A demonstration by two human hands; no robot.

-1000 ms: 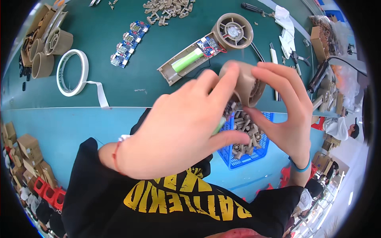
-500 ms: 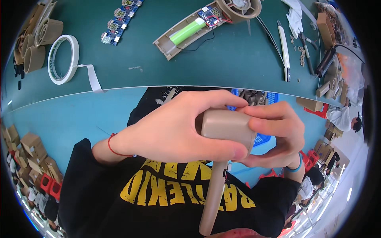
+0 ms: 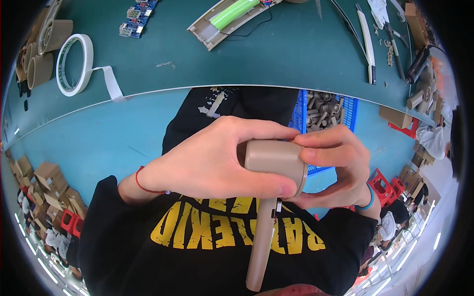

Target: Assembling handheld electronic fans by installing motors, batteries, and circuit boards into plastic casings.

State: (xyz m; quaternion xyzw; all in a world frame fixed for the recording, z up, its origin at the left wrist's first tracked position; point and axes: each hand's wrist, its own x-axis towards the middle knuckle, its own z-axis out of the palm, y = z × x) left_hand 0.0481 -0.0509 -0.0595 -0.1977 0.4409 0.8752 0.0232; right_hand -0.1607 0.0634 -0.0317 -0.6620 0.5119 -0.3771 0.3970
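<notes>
Just past the table's near edge, in front of my chest, I hold a beige handheld fan (image 3: 274,157) with a thick round head. Its long handle points down toward me, and a small slot shows near the top of the handle. My left hand (image 3: 217,160) wraps the head from the left, thumb along its near side. On the other side, the fingertips and thumb of my right hand (image 3: 343,160) grip the rim at the head's right end. The face of the head, between my hands, is hidden from view.
On the green table (image 3: 148,74) lie a tape roll (image 3: 88,64), circuit boards (image 3: 136,18), an open beige handle shell (image 3: 201,35) with a green battery (image 3: 234,14), and a white-and-black tool (image 3: 366,44). A blue crate (image 3: 351,113) of beige parts stands below the edge.
The view has tilted down, so the table sits higher and more of the blue crate shows. Both hands keep their hold on the fan, which appears slightly farther left.
</notes>
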